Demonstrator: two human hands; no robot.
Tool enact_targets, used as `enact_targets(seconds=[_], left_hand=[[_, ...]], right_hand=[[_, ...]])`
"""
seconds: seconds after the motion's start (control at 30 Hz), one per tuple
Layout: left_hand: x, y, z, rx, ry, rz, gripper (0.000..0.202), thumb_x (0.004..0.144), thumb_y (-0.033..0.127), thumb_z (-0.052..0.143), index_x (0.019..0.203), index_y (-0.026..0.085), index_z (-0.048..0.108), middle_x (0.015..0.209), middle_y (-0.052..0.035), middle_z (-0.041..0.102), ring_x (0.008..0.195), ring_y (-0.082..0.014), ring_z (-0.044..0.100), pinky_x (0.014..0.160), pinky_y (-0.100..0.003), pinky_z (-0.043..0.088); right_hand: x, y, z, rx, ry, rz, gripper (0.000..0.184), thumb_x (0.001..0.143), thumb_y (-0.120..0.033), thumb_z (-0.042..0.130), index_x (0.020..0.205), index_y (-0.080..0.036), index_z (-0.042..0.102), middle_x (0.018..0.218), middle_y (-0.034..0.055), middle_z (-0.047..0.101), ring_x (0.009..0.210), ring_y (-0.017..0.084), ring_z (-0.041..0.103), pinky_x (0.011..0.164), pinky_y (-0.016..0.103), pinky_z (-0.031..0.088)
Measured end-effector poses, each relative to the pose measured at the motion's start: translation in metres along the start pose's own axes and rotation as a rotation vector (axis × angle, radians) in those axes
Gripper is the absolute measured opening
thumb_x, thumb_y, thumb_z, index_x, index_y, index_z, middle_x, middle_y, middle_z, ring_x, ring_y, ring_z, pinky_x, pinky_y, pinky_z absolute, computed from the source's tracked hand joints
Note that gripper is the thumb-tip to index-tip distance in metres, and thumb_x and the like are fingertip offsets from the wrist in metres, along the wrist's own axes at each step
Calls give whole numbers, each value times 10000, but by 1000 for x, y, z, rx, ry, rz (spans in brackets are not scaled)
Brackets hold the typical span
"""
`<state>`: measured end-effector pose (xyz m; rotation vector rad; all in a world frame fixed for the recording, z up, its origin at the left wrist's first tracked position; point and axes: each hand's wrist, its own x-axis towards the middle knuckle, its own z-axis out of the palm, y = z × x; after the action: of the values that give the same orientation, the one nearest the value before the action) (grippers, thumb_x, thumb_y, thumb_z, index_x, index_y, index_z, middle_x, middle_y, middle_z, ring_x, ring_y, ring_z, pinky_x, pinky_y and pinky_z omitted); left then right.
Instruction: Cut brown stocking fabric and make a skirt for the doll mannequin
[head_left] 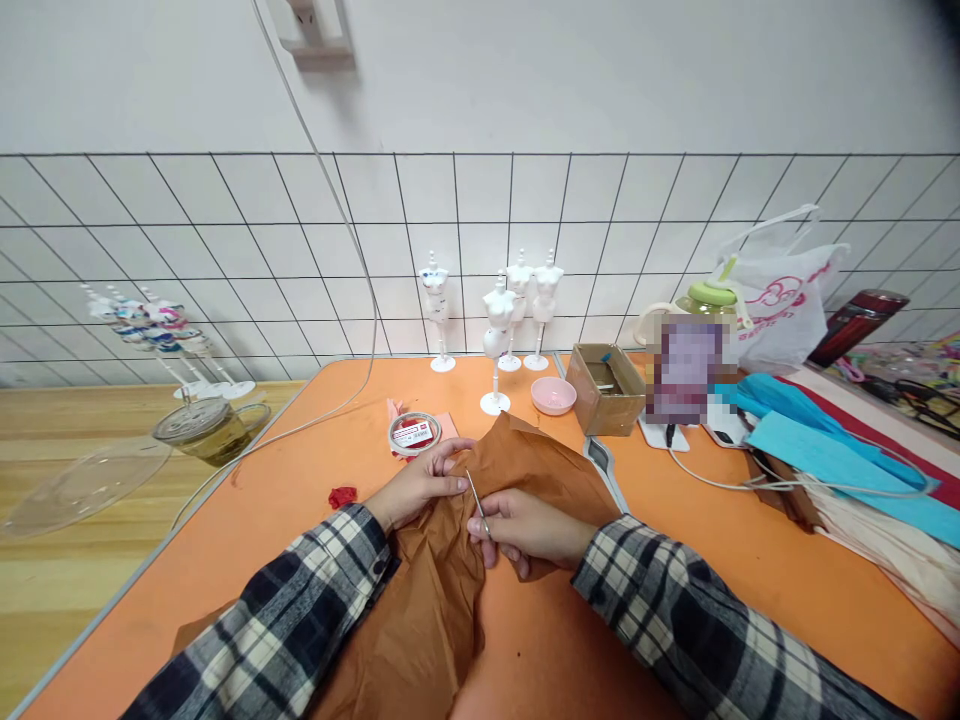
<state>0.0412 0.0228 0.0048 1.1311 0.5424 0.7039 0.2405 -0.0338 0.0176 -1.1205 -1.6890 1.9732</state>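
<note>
A large, thin, crinkled brown sheet point(435, 610), like tissue paper, lies over the orange table and up between both hands. My left hand point(424, 487) is closed on its edge, thumb on top and fingers partly behind it. In my right hand point(529, 528) is a small pair of metal scissors point(477, 496), its blade pointing up and left against the sheet near my left thumb. The scissors' handles are mostly hidden by the fingers. Beyond the hands stand small white mannequin forms point(498, 330) on round bases.
A pink bowl point(553, 396) and a cardboard box point(609, 390) stand behind the sheet. A round tin point(415, 434) and red scrap point(343, 497) lie left. Blue sheets point(832, 455), a cable, a blurred phone point(684, 370) and a plastic bag point(780, 300) are right; a glass teapot point(202, 430) is left.
</note>
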Motion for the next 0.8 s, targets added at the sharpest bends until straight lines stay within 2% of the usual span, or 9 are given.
enact_targets(seconds=[0.2, 0.43, 0.67, 0.8], left_hand=[[0, 0, 0, 0, 10, 4, 704, 755, 131, 756, 1380, 201, 439, 934, -64, 745, 779, -196, 719, 752, -295, 529], [-1, 2, 2, 45, 24, -38, 752, 752, 148, 768, 1412, 165, 408, 889, -70, 755, 761, -184, 716, 722, -261, 522], [-1, 1, 1, 20, 55, -54, 803, 734, 153, 785, 1433, 171, 389, 827, -51, 755, 714, -178, 715, 687, -251, 521], [-1, 2, 2, 38, 29, -56, 809, 739, 165, 781, 1442, 180, 382, 846, -54, 752, 745, -191, 715, 701, -267, 518]], right_hand=[[0, 1, 1, -63, 19, 2, 206, 888, -365, 534, 819, -171, 528, 636, -41, 615, 311, 41, 400, 297, 157, 289], [1, 1, 0, -22, 15, -39, 221, 911, -375, 499, 845, -165, 520, 662, -21, 630, 337, 41, 406, 305, 152, 314], [-1, -1, 2, -70, 34, -16, 216, 905, -361, 508, 804, -171, 511, 652, -39, 618, 318, 35, 410, 291, 151, 289], [-2, -3, 1, -20, 40, 2, 232, 904, -388, 521, 830, -169, 523, 643, -30, 619, 346, 40, 401, 310, 150, 286]])
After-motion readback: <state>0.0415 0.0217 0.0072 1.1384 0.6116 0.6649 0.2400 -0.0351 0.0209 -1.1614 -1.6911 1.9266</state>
